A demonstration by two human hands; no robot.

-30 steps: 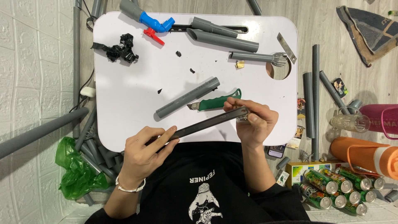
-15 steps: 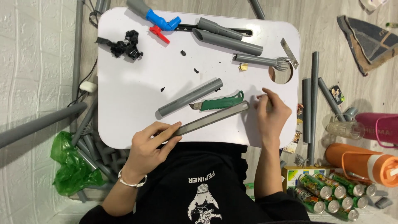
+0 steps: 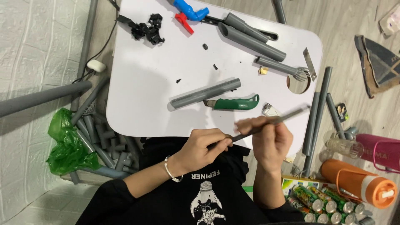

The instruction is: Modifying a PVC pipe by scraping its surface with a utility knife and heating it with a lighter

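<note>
1. Seated at a small white table [image 3: 141,83], a person in a black printed shirt holds a long, thin grey strip [image 3: 266,123] between both hands, just over the table's near edge.
2. At the strip's near end, the left hand [image 3: 204,148] is closed, fingers and thumb pinching it; a beaded bracelet [image 3: 170,170] circles that wrist.
3. Further along, the right hand [image 3: 271,141] is wrapped round the strip's middle, fingers curled over it (this hand is blurred, so the exact grip is hard to read).
4. The strip's far end points up and to the right, ending near a round hole [image 3: 298,84] in the tabletop.
5. Just beyond the hands lie a green-handled utility knife [image 3: 233,103] and, beside it, a short grey pipe [image 3: 205,93], the two nearly parallel.
6. Farther back sit two longer grey pipes [image 3: 250,36], a blue fitting [image 3: 189,9] with a red handle, a black tangle of parts [image 3: 143,29] and a grey pipe with a fork [image 3: 283,67] set in its end.
7. On the floor, grey pipe offcuts and a green plastic bag [image 3: 66,141] lie on one side; green cans [image 3: 321,202] and an orange bottle [image 3: 358,185] on the other.
</note>
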